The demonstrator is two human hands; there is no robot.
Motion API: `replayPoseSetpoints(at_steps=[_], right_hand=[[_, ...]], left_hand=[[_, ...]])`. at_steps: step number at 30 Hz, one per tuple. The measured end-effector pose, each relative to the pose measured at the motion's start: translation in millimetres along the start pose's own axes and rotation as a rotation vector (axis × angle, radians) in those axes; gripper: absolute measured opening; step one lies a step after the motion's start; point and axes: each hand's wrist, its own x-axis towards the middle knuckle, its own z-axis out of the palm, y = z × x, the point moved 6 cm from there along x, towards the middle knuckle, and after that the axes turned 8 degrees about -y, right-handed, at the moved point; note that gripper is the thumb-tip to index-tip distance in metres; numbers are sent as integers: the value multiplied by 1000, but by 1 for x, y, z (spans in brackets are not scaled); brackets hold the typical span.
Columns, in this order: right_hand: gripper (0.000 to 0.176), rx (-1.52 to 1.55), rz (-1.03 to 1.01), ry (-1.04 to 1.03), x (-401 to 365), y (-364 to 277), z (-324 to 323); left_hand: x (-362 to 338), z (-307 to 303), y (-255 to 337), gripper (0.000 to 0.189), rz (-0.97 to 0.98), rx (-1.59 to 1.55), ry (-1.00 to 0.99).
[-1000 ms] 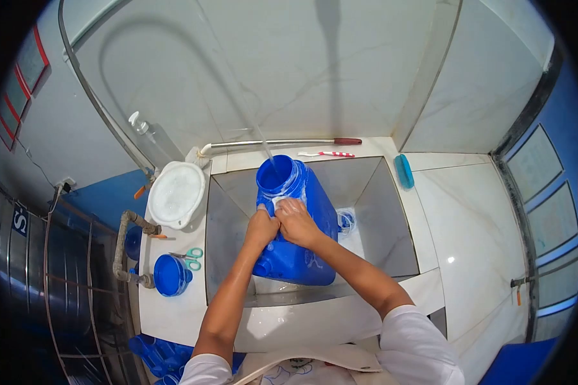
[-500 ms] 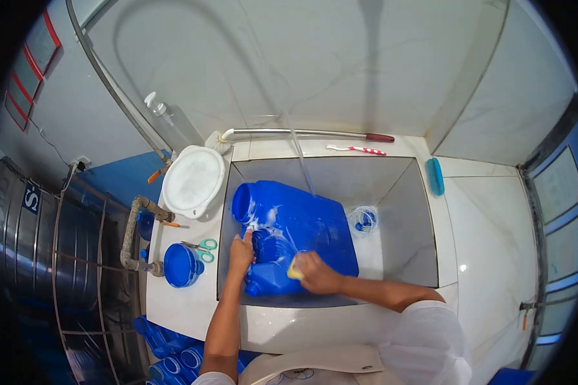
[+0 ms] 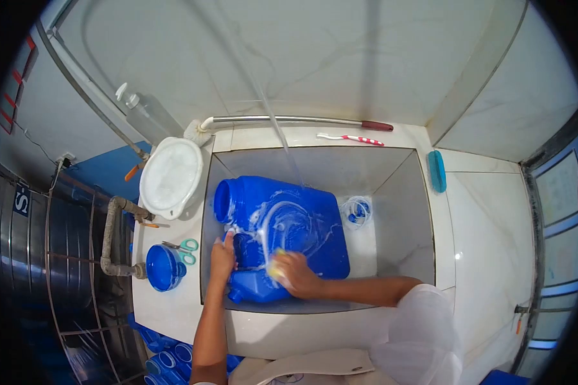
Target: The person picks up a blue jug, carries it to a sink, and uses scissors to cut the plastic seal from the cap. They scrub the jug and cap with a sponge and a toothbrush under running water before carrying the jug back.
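Note:
A large blue plastic jug point(image 3: 324, 221) lies on its side in the rectangular grey sink point(image 3: 401, 218), its wide mouth toward the left. White suds are smeared in curved streaks over its upper face. My left hand point(image 3: 223, 256) is closed around the jug's handle, which my fingers partly hide. Pressed to the lower part of the jug, my right hand point(image 3: 295, 276) grips a yellow sponge point(image 3: 276, 264). A thin clear hose point(image 3: 273, 122) hangs in front of the wall and reaches down behind the jug.
Scissors point(image 3: 187, 250), a blue tub point(image 3: 165, 266) and a white lid point(image 3: 171, 176) are on the left ledge. A long-handled brush point(image 3: 289, 120) and toothbrush point(image 3: 353, 139) line the back. A teal brush point(image 3: 437, 171) lies right. Several blue containers point(image 3: 167, 359) are stacked lower left.
My right hand has swept the sponge across the jug, and the suds now spread wider in circular streaks. My left hand keeps its hold. The whole view has shifted slightly.

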Motion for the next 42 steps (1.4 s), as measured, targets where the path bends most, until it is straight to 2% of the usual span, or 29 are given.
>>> replayPoseSetpoints(at_steps=[2, 3, 4, 5, 6, 8, 10, 12, 13, 14, 16, 17, 18, 19, 20, 21, 22, 23, 24, 26, 27, 29, 31, 34, 36, 37, 39, 41, 42], right_hand=[[31, -194, 30, 195, 63, 50, -4], [27, -85, 162, 277, 88, 101, -16], [25, -96, 471, 324, 82, 153, -21], [23, -326, 324, 590, 56, 184, -27], [21, -305, 626, 224, 22, 225, -18], [35, 258, 822, 440, -60, 217, -28], [57, -251, 939, 282, -126, 189, 47], [72, 175, 593, 232, -87, 105, 53], [67, 136, 470, 132, -40, 60, 15], [65, 25, 339, 149, -2, 41, -12], [54, -131, 316, 427, 45, 32, -64], [45, -141, 317, 478, 56, 43, -91], [38, -10, 336, 534, 55, 54, -116], [32, 155, 380, 503, 39, 80, -122], [26, 413, 542, 477, 9, 120, -112], [28, 24, 399, 392, -29, 189, -83], [32, 352, 634, 245, -67, 224, -86], [33, 438, 847, 85, -96, 241, -88], [26, 21, 759, 403, -117, 237, -80], [25, -45, 649, 489, -99, 208, -86], [25, -99, 550, 556, -86, 178, -85], [30, 44, 442, 518, -32, 111, -103], [30, 211, 302, 314, 17, 64, -122], [17, 368, 192, 256, 36, 90, -111], [20, 402, 492, 22, -10, 217, -60], [24, 95, 351, -248, -41, 271, -42], [30, 75, 665, -576, -58, 256, -57], [37, 554, 679, -418, -35, 219, -52], [38, 594, 530, -434, -13, 169, -73]], left_hand=[[4, -2, -3, 59, -8, 36, 36], [6, -2, -5, 59, -6, 40, 37], [7, -1, -6, 58, -5, 37, 34], [6, -3, -7, 58, -4, 38, 29], [4, -3, -5, 58, -1, 46, 28], [0, -3, 4, 56, 30, 54, 55], [5, -4, -1, 56, 20, 33, 34], [2, 0, -1, 56, 6, 21, -2], [-5, 1, 8, 56, 71, 70, -2], [-10, 3, 17, 55, 138, 117, 1], [-13, 6, 23, 52, 195, 168, -34], [-14, 8, 26, 50, 245, 214, -69], [-7, 10, 14, 50, 252, 227, -88], [-4, 6, 9, 51, 534, 426, 67], [-12, 7, 11, 52, 822, 612, 230], [-21, 8, 12, 52, 826, 610, 214], [-32, 11, 15, 52, 765, 649, 120], [-38, 13, 16, 52, 707, 689, 32], [-38, 12, 14, 52, 720, 692, 32], [-48, 18, 12, 51, 991, 606, -57], [-49, 16, 11, 51, 986, 616, -74], [-47, 20, 13, 48, 942, 599, -101], [-48, 21, 7, 47, 956, 598, -132], [-55, 24, 7, 46, 981, 614, -126], [-58, 25, 11, 44, 1008, 638, -69], [-62, 27, 20, 44, 1007, 639, -53], [-68, 38, 52, 42, 1058, 768, -95], [-65, 45, 76, 41, 1104, 834, -76], [-69, 52, 85, 41, 1193, 895, -130]])
